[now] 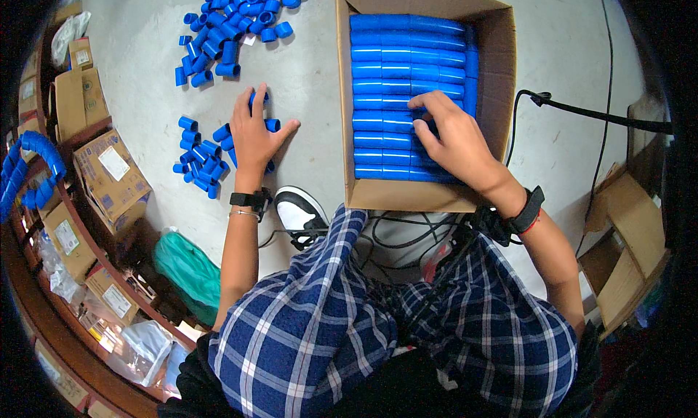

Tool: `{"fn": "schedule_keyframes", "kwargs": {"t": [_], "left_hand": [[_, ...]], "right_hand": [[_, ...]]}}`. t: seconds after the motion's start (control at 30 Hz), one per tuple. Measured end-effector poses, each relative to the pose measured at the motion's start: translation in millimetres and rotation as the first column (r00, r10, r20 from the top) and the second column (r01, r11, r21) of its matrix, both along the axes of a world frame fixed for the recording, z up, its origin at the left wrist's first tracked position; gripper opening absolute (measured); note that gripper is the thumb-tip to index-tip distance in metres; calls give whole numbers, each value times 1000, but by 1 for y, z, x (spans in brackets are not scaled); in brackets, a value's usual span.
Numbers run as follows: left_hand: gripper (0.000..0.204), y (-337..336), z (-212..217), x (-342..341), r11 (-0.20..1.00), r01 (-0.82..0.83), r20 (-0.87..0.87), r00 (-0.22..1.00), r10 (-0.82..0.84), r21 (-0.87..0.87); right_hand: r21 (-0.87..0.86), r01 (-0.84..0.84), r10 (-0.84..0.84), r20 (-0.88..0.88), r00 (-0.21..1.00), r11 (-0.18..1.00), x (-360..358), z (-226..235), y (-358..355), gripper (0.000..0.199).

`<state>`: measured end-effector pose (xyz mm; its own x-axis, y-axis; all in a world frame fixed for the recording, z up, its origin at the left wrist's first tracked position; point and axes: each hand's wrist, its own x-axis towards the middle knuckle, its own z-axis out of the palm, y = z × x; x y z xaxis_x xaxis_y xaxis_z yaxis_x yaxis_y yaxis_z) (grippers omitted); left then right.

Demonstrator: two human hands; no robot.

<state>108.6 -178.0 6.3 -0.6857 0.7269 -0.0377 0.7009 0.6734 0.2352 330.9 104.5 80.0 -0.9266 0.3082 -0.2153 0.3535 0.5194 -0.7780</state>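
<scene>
1. Blue fittings point(374, 140) sit in the open carton point(418, 193), and the nearest risk to them seems to be at its near edge: black cables point(392, 236) lie loose there beside the shoe point(294, 211), so a shifting foot could snag one and jolt the carton.

2. Right hand point(458, 138) reaches in over the carton's near right corner, thumb and forefinger bent toward each other above the rows; whether they grip a fitting I cannot tell. The black wristband point(528, 208) might catch on that corner, or a careless fingertip push a row askew.

3. Inside the carton, snug rows run from the left wall toward the right, stacked from near edge to far; by the far right corner, more fittings run crosswise along the wall. Packed so tightly, one crooked piece would probably disturb its neighbours.

4. Left hand point(256, 134) is open over the floor point(316, 90), left of the carton, fingers spread above one fitting and thumb held apart. Round loose pieces point(211, 148) beside it could roll off if brushed.

5. Farther out, a bigger heap point(231, 30) spreads left of the carton's far left corner; its stragglers could be overlooked.

6. Well off left, brown cartons point(94, 178) hide their contents.
</scene>
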Motion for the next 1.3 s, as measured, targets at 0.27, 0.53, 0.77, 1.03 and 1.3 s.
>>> {"fn": "schedule_keyframes", "kwargs": {"t": [0.27, 0.53, 0.77, 1.03, 1.3], "left_hand": [[32, -3, -10, 9, 987, 62, -217, 976, -29, 150], [19, 31, 25, 4, 925, -170, 24, 985, 172, 341], [42, 100, 126, 35, 723, -660, 937, -81, -341, 206], [46, 158, 135, 81, 840, -506, 899, -435, -49, -199], [53, 155, 117, 86, 845, -462, 864, -504, 0, -270]], "right_hand": [[-26, -49, 48, -38, 998, 998, 7, -1, -9, 17], [26, -38, 39, -37, 999, 999, 9, 6, -7, 20], [-114, 3, -42, -340, 940, 993, -10, 41, 4, 41], [-323, -103, 9, -279, 960, 941, -18, 54, 23, 30], [-365, -147, 88, -174, 981, 919, -2, 42, 39, 13]]}}
